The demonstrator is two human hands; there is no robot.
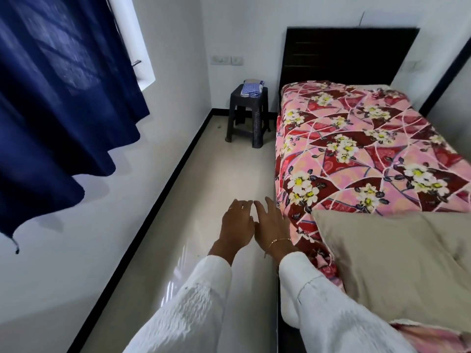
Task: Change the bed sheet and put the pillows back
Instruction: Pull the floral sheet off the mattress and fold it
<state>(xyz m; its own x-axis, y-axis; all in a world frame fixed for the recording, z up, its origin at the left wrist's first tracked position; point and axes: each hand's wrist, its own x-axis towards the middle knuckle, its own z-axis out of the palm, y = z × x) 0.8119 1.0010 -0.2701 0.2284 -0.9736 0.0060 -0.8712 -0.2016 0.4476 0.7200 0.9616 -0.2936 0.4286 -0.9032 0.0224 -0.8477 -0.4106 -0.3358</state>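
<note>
Pink-and-maroon floral bed sheet (362, 154) drawn smooth over the mattress, tucked up against the dark headboard (349, 54) — probably already the covering meant to stay, though whether old or fresh cannot be told. Beige pillow (397, 266) parked at the foot end of the bed, far from the headboard, most likely moved there to keep the sheet's surface free for spreading; not yet back in its place. Only one pillow visible; any second one out of view.

Left hand (235, 225) and right hand (271, 225) stretched out side by side just off the bed's near edge, above the pale floor (224, 174), fingers loosely spread, holding nothing, touching neither sheet nor pillow. Thin bracelet on the right wrist, white sleeves on both arms.

Dark plastic stool (248, 115) beside the headboard corner, bearing a folded blue-checked cloth (251, 89) — possibly set there to keep it off the floor; its purpose unclear. Navy curtain (58, 103) hanging across from the bed, on the window side.

Next, by judgement: reaching toward the pillow, carrying it to the headboard end.
</note>
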